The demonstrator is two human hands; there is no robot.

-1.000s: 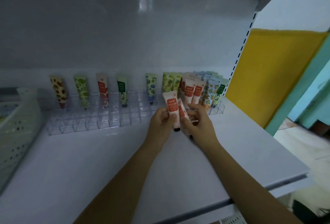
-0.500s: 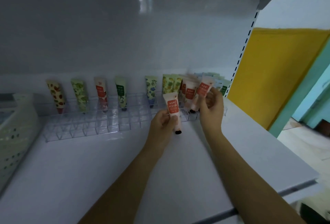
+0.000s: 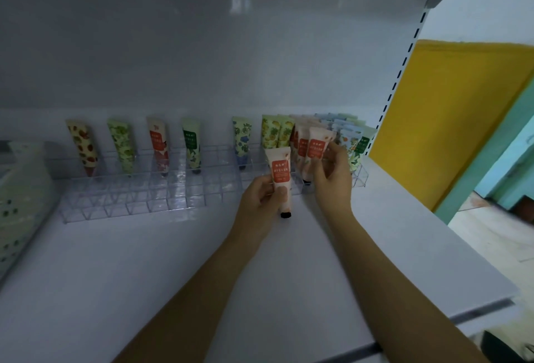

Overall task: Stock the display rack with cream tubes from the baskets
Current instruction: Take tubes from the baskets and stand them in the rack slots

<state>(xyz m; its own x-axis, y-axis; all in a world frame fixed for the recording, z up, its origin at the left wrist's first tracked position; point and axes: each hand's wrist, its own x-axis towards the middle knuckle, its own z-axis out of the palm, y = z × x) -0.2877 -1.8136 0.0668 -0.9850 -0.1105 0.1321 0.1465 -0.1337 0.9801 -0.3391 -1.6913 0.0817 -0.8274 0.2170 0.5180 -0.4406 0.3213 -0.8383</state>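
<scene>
A clear plastic display rack (image 3: 173, 198) with many small cells runs along the back of the white shelf. My left hand (image 3: 261, 195) grips a pink cream tube with a red label (image 3: 280, 177), cap down, just in front of the rack. My right hand (image 3: 332, 177) pinches a second pink red-label tube (image 3: 316, 146) whose cap end sits down among the rack cells at the right. Several tubes stand packed in the rack's right end (image 3: 344, 134). Single tubes stand spaced along the back row to the left (image 3: 190, 143).
A pale perforated basket (image 3: 20, 198) stands at the shelf's left edge. The shelf's front edge (image 3: 404, 328) runs across the lower right. A yellow panel (image 3: 450, 114) and teal wall lie beyond the shelf's right side.
My right hand carried one pink tube from beside my left hand up and right to the rack, then lowered its cap end into the cells. My left hand kept its tube almost still.
</scene>
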